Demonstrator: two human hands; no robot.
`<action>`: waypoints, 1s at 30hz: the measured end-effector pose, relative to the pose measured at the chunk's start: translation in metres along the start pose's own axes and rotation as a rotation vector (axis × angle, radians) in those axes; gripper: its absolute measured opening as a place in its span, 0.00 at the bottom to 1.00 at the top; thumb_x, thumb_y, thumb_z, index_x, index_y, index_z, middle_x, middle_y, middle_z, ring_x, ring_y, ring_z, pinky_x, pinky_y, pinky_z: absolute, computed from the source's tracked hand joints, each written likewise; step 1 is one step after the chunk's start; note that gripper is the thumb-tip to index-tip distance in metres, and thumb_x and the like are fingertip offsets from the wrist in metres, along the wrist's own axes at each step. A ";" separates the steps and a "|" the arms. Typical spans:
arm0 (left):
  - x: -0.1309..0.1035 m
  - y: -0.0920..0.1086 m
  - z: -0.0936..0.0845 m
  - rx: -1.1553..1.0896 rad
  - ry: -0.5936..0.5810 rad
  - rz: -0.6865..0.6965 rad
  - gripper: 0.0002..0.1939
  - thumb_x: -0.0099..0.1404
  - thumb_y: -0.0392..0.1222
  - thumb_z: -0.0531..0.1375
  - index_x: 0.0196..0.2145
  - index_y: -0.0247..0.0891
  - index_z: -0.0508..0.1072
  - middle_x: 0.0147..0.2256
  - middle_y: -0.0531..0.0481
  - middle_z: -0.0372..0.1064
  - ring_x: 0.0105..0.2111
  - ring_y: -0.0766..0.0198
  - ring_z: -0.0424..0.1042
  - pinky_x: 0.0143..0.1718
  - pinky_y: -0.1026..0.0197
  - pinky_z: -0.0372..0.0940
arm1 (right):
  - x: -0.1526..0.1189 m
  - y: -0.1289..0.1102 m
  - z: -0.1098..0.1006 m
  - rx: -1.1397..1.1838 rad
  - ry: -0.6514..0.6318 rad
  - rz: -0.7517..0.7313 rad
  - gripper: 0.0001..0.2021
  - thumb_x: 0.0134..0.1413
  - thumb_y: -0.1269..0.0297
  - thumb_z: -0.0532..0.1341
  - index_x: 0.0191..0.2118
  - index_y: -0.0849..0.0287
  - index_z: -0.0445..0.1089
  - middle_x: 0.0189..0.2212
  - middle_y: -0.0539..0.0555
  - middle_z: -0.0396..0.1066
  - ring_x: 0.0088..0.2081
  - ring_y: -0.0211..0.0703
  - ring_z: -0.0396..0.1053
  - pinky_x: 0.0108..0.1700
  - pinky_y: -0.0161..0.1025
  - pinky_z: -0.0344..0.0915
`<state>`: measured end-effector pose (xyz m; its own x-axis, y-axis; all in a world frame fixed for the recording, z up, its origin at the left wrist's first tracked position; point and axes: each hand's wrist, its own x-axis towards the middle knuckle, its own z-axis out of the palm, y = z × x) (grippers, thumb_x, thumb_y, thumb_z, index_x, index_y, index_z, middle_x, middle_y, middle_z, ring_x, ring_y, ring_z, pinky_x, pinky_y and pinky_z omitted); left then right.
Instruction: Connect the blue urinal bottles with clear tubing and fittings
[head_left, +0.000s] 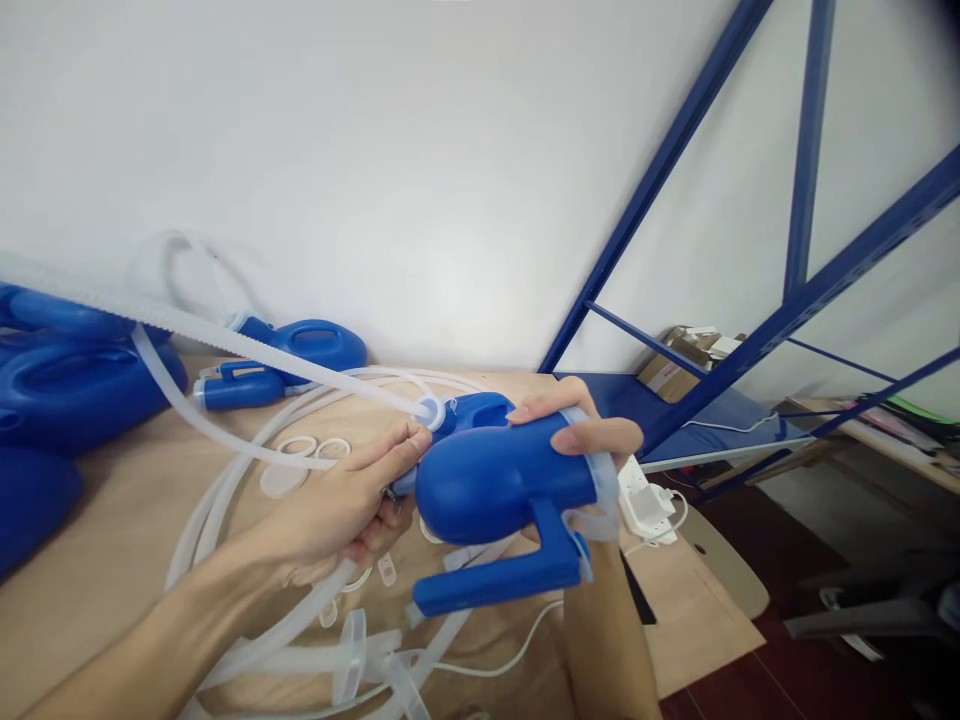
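My right hand (592, 425) is wrapped round a blue plastic urinal bottle (495, 480), near its translucent cap (602, 490). The bottle is held above the table on its side, its blue handle (499, 585) facing me. Behind it, a second blue bottle (480, 408) shows in part, with a white collar (431, 412) and a ribbed translucent hose (300, 360) running off to the left. My left hand (379, 480) is closed at the neck end of that second bottle, thumb beside the collar. A small metal bit shows under its fingers; the exact grip is hidden.
Coiled translucent hoses (225, 500), white rings (334, 448) and clear plastic caps (350, 655) lie on the brown table. More blue bottles (75, 390) stand at the left and by the wall. A white power strip (646, 508) and a blue shelf frame (675, 150) are at the right.
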<state>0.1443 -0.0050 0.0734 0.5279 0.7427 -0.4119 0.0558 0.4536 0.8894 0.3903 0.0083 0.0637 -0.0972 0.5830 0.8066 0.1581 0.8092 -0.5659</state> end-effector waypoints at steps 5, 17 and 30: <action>0.003 0.001 -0.008 0.103 -0.077 0.305 0.31 0.68 0.74 0.50 0.53 0.46 0.66 0.23 0.58 0.58 0.18 0.70 0.52 0.19 0.67 0.51 | 0.020 -0.020 -0.016 -0.057 -0.061 -0.244 0.27 0.42 0.41 0.75 0.47 0.43 0.71 0.41 0.52 0.78 0.38 0.54 0.76 0.39 0.53 0.77; -0.014 -0.017 0.000 1.008 0.732 1.431 0.04 0.69 0.36 0.63 0.42 0.42 0.74 0.37 0.49 0.74 0.38 0.60 0.74 0.43 0.58 0.69 | 0.026 0.015 -0.014 -0.043 0.240 -0.104 0.28 0.46 0.50 0.76 0.49 0.47 0.65 0.44 0.51 0.74 0.46 0.50 0.74 0.52 0.50 0.70; 0.023 -0.010 -0.004 0.330 0.240 0.704 0.29 0.74 0.65 0.49 0.53 0.36 0.70 0.39 0.44 0.75 0.35 0.59 0.74 0.33 0.57 0.71 | 0.024 0.007 -0.002 -0.077 0.221 -0.176 0.31 0.46 0.39 0.73 0.49 0.45 0.60 0.45 0.53 0.72 0.48 0.52 0.73 0.52 0.54 0.71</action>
<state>0.1529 0.0093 0.0540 0.3385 0.9020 0.2682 0.0448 -0.3001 0.9528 0.3908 0.0277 0.0797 0.0853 0.3976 0.9136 0.2330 0.8835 -0.4063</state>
